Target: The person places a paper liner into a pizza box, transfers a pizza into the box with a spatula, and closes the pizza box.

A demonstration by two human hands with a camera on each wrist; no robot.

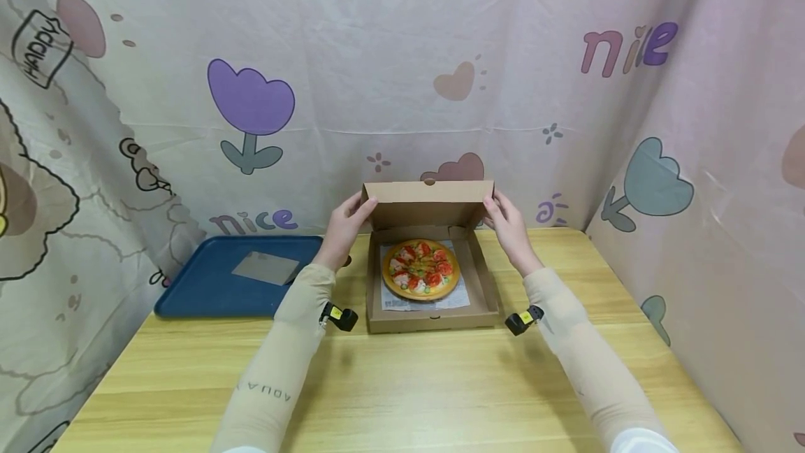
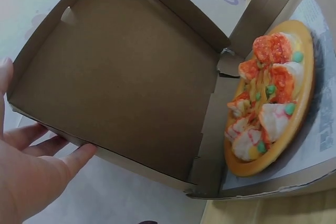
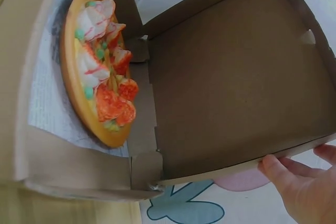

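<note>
A cardboard pizza box (image 1: 434, 324) stands on the table with its lid (image 1: 430, 192) raised and tilted over the back. Inside lies a toy-like pizza (image 1: 421, 270) with red and white toppings, on a sheet of printed paper (image 1: 462, 298). My left hand (image 1: 342, 228) grips the lid's left front corner, thumb on the front flap. At the opposite corner, my right hand (image 1: 512, 235) holds the lid the same way. In the left wrist view, fingers (image 2: 79, 158) press along the lid's side flap. The right wrist view has the thumb (image 3: 275, 171) against the other side flap.
To the left of the box a blue tray (image 1: 214, 292) carries a flat grey rectangular sheet (image 1: 267, 268). Behind the wooden table (image 1: 402, 390) hangs a printed curtain (image 1: 377, 54), close to the raised lid. A wrist camera (image 1: 339, 317) sits on each forearm.
</note>
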